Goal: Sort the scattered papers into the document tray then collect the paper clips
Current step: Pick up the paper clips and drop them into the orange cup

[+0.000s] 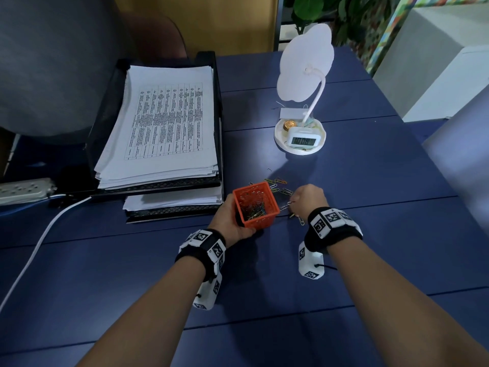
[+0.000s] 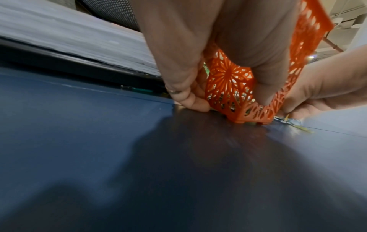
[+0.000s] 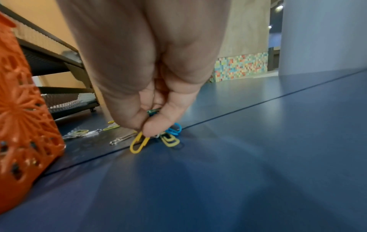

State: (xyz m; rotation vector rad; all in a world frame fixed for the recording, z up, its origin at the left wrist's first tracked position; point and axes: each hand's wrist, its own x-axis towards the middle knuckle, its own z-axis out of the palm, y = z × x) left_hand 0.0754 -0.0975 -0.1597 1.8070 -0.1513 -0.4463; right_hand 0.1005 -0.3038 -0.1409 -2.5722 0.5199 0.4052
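An orange lattice basket [image 1: 256, 205] stands on the blue table with several paper clips inside. My left hand [image 1: 232, 221] grips it from the left side, thumb and fingers around its walls [image 2: 230, 87]. Just right of it, my right hand [image 1: 304, 200] pinches a bunch of coloured paper clips [image 3: 158, 136] at the table surface. More loose paper clips [image 1: 277, 185] lie behind the basket. A stack of papers [image 1: 164, 125] fills the top of the black document tray [image 1: 105, 112] at the left.
A white cloud-shaped lamp [image 1: 304, 67] with a small clock [image 1: 301, 140] in its round base stands behind the clips. A power strip [image 1: 23, 190] and a white cable [image 1: 39, 242] lie at the left. The tray's lower tier [image 1: 174, 201] holds papers too.
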